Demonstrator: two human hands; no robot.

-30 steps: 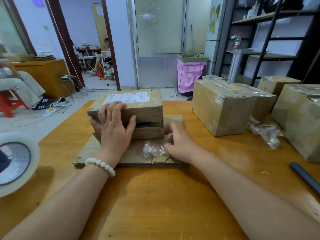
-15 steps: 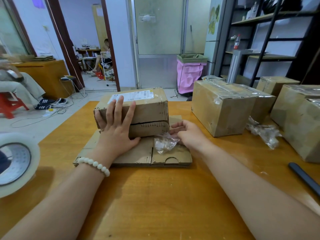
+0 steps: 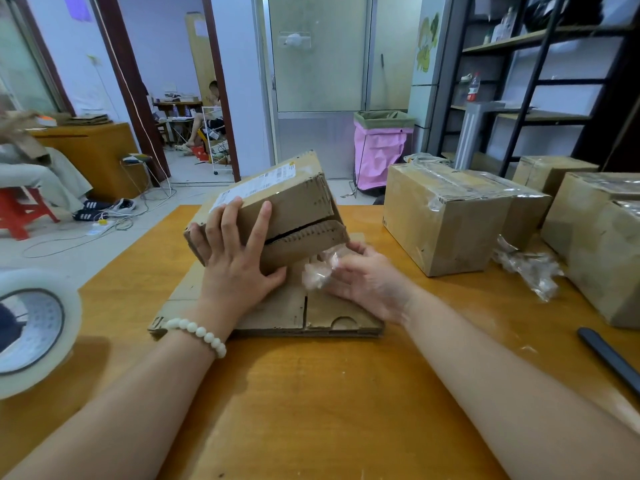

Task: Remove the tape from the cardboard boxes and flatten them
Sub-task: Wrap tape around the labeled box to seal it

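From my remote feed, the orange wooden bench (image 3: 311, 393) filled most of the view. Along its right side stood the sealed cartons: one taped carton (image 3: 446, 216) nearest the middle and a second carton (image 3: 595, 244) at the far right edge, both wrapped in shiny clear tape.

The box being worked on, a small labelled box (image 3: 294, 202), sat at the bench's middle, tipped up on its near left corner so its labelled top faced up and left. A gap showed along its near face, above a toothed flap. It rested on a flattened cardboard sheet (image 3: 277, 313) lying flat on the bench.

A roll of clear tape (image 3: 34, 327) lay at the left edge, close to the camera and partly cut off.

My left hand (image 3: 239, 258) gripped the small labelled box at its near left end, with fingers spread up the near face and the thumb along the lower edge. My right hand (image 3: 367, 282) was just to the right of it, apart from the left. It was blurred, but its fingers pinched a wad of clear tape (image 3: 320, 271) just below the box's toothed flap.

A loose tape scrap (image 3: 530, 268) lay between the two cartons. A dark tool (image 3: 609, 358) lay near the right edge. A white bead bracelet (image 3: 197, 332) circled my left wrist.
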